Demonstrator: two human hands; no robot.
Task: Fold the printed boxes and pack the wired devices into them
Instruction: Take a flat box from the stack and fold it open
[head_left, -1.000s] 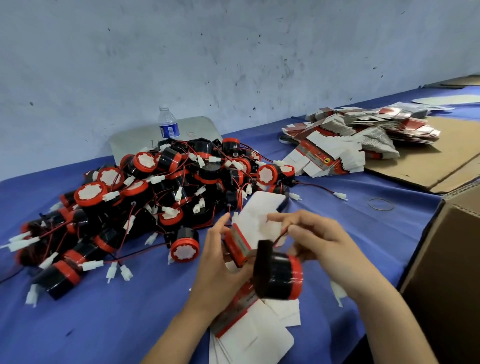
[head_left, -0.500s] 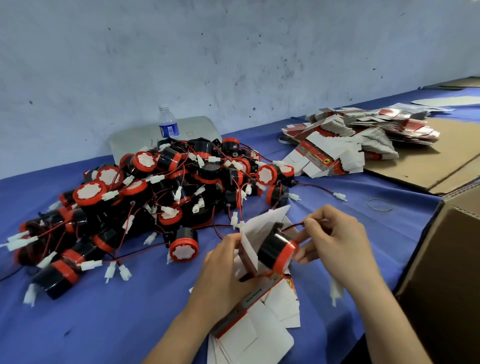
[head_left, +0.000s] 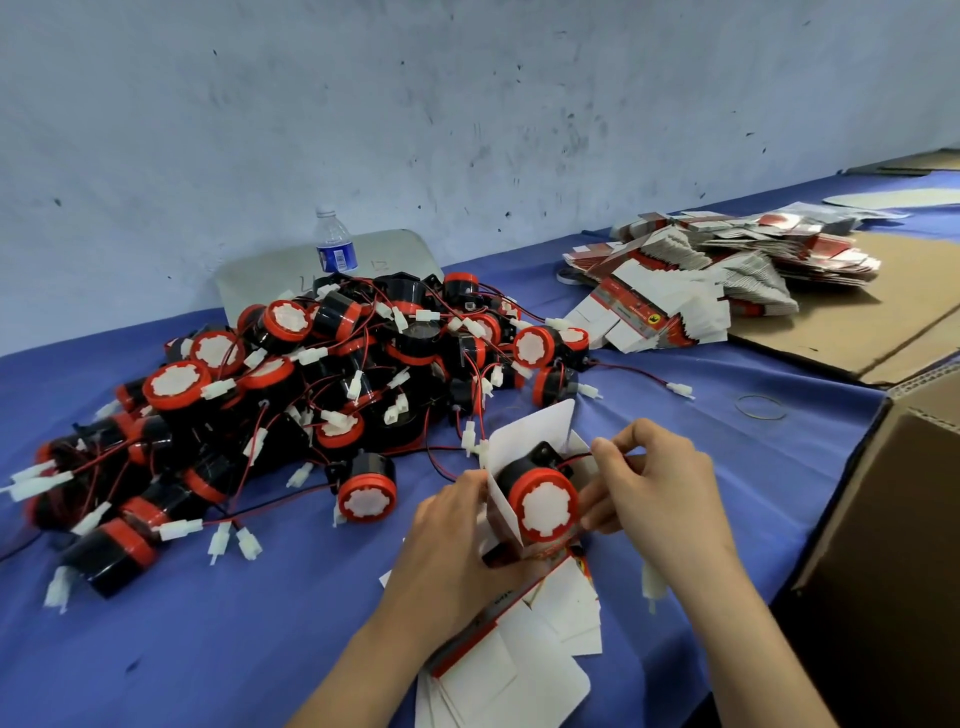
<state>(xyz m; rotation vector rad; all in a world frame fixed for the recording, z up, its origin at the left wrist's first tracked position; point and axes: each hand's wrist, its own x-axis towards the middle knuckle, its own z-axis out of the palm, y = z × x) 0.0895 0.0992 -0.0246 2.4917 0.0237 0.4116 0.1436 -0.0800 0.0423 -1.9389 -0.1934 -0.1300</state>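
Observation:
My left hand grips a small printed box, white inside with its flap up. A black wired device with a red rim and white face sits partly in the box mouth, face toward me. My right hand pinches the device's red-and-black wire beside the box and touches the device's rim. A white connector hangs below my right wrist. A big pile of the same devices lies on the blue table to the left. Flat printed boxes lie under my hands.
More flat printed boxes are heaped at the back right on a cardboard sheet. An open brown carton stands at the right edge. A water bottle stands by the wall. A rubber band lies on the blue cloth.
The device has turned from side-on to face me and has gone into the box mouth. My right hand moved from the device's body to its wire.

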